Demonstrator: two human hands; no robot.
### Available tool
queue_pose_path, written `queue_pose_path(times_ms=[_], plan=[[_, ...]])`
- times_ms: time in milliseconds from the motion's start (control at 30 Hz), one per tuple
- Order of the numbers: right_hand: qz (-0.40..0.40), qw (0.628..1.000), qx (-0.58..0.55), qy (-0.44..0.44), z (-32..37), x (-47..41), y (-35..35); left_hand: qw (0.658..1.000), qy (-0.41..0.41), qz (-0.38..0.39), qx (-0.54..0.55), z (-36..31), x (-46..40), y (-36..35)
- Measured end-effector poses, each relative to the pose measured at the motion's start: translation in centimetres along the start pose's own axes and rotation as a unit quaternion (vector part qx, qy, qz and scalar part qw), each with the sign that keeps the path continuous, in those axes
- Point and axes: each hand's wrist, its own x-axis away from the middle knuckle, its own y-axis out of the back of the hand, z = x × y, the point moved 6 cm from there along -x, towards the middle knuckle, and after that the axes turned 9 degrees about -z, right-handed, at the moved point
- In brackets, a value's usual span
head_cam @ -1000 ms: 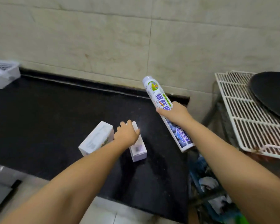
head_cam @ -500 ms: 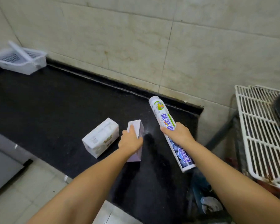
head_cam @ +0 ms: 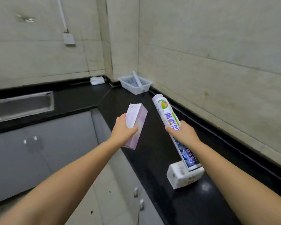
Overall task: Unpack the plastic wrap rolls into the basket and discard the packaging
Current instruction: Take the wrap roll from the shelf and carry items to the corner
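Note:
My left hand grips a pale purple-and-white box, held tilted in the air above the counter's front edge. A long wrapped plastic wrap roll with green and blue print is held around its middle by my right hand; its top points away from me. A second white box lies on the black counter just under the roll's lower end. The white plastic basket stands in the far corner with one pale roll leaning inside it.
A steel sink is sunk into the counter at the left. A white cloth lies in the corner near the basket. Grey cabinet doors run below the counter. A wall socket hangs above.
My left hand has closed on the purple box and lifted it off the counter. The view has swung left, bringing the basket and sink into sight. My right hand still holds the roll.

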Motion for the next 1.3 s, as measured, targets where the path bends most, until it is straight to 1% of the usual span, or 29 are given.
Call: queue_pose_path(times_ms=[133,233,333,433,567,767,833,900,1067,1233,1300], plan=[[0.031,0.998,0.012,0.05,7.8,-2.3,-7.0,0.999,-0.004,-0.042,-0.004,5.0,-5.2,6.8],[0.042,0.997,0.009,0.065,13.1,-4.2,-11.9,0.998,-0.004,-0.059,-0.013,8.5,-9.7,11.4],[0.048,0.997,0.003,0.056,17.2,-6.1,-16.1,0.998,-0.012,-0.048,-0.042,11.7,-14.2,14.7],[0.051,0.997,0.024,0.052,19.7,-8.5,-19.2,0.998,-0.016,-0.031,-0.059,14.4,-19.1,15.6],[0.055,0.996,0.069,0.02,19.1,-12.7,-22.0,0.998,-0.003,0.024,-0.051,17.1,-24.6,12.4],[0.042,0.992,0.106,-0.049,14.5,-21.5,-25.5,0.987,-0.046,0.108,-0.106,18.2,-33.8,4.9],[0.057,0.989,0.121,-0.068,13.2,-24.5,-27.1,0.982,-0.043,0.138,-0.119,18.6,-37.1,2.8],[0.07,0.985,0.128,-0.09,12.2,-27.1,-28.9,0.975,-0.059,0.164,-0.138,19.0,-40.3,1.0],[0.076,0.976,0.151,-0.139,11.0,-31.7,-32.2,0.946,-0.106,0.23,-0.202,20.1,-47.5,-3.7],[0.043,0.965,0.177,-0.188,9.9,-34.8,-34.9,0.903,-0.19,0.306,-0.236,21.8,-53.2,-10.4],[0.026,0.958,0.188,-0.213,9.6,-35.9,-36.0,0.881,-0.244,0.326,-0.242,22.7,-55.3,-13.0]])
